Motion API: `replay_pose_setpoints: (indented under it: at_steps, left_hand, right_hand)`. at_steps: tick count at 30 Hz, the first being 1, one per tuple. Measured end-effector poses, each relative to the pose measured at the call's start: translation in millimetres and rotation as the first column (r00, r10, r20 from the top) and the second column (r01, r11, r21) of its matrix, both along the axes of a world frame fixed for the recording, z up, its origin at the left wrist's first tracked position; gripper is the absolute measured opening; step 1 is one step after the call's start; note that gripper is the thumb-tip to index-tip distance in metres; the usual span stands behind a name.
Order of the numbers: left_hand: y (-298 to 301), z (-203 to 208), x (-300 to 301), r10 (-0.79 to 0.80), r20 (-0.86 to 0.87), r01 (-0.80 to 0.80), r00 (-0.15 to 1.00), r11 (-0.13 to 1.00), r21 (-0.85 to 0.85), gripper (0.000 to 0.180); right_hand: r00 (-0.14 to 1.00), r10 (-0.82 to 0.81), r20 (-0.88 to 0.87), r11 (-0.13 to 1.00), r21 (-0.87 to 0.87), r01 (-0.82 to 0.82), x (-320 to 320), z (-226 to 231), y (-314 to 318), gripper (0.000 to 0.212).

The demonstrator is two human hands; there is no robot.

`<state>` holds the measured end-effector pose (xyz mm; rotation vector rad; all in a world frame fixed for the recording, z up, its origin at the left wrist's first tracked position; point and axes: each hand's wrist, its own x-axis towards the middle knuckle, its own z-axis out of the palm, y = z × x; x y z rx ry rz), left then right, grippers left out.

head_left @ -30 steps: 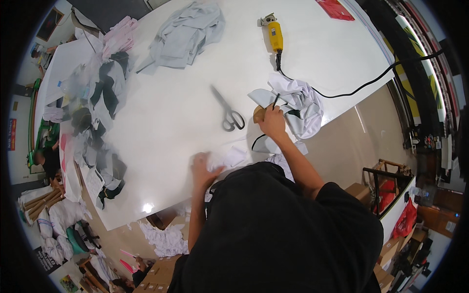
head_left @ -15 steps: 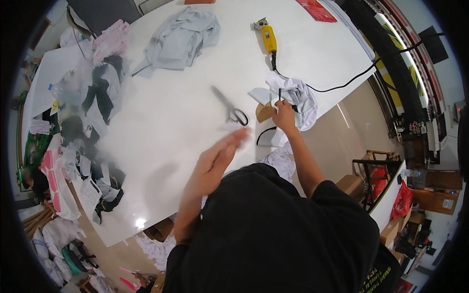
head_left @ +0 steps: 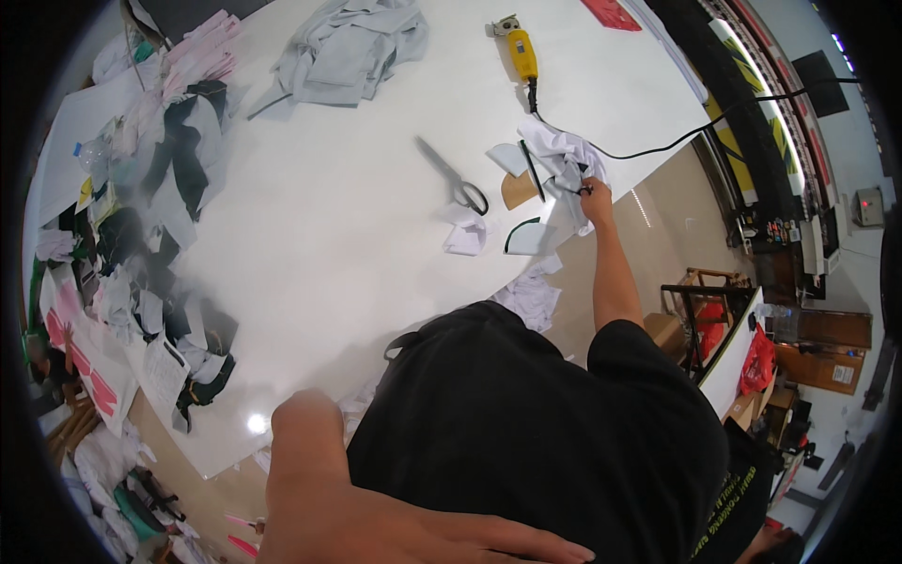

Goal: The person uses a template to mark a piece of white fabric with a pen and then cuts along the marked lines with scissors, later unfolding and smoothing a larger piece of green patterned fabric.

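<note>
With right hand [head_left: 594, 199] curled at crumpled white cloth [head_left: 562, 148] just ahead and leftward, cannot tell whether clamped on it, probably handles light, soft, limp, better gathered by thick fold, with left hand [head_left: 409, 526] extended flat, well apart.

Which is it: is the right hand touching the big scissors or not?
Apart: the head view shows the right hand right of the big scissors, with the brown piece between them.

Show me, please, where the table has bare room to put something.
The widest bare patch lies between the left scrap pile and the scissors; another, between the grey fabric and yellow cutter. Crowded: around the right hand, white cloth and brown piece.
</note>
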<state>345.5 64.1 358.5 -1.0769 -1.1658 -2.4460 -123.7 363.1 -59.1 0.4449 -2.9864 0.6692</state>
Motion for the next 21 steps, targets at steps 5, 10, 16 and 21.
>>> replay_pose_setpoints:
  at_steps: [5, 10, 16, 21]
  left_hand:
    - [-11, -10, 40, 0.180, 0.138, -0.186, 0.974, 0.982, 0.031, 0.066]
    - [-35, -24, 40, -0.087, 0.055, 0.080, 0.995, 0.991, 0.108, 0.068]
    - [-64, -66, 11, -0.120, -0.366, 0.087, 0.923, 0.991, -0.105, 0.065]
    - [-37, -70, -3, 0.090, -0.184, -0.073, 0.979, 0.993, 0.096, 0.054]
  right_hand:
    - [0.953, -0.129, 0.274, 0.855, -0.456, 0.247, 11, 32, 29, 0.019]
    - [0.781, -0.089, 0.618, 0.738, -0.485, 0.469, 29, 87, 85, 0.025]
    - [0.899, -0.395, 0.190, 0.693, 0.703, 0.156, 61, 95, 94, 0.031]
    - [0.983, 0.126, -0.132, 0.990, -0.039, -0.133, 75, 50, 5, 0.029]
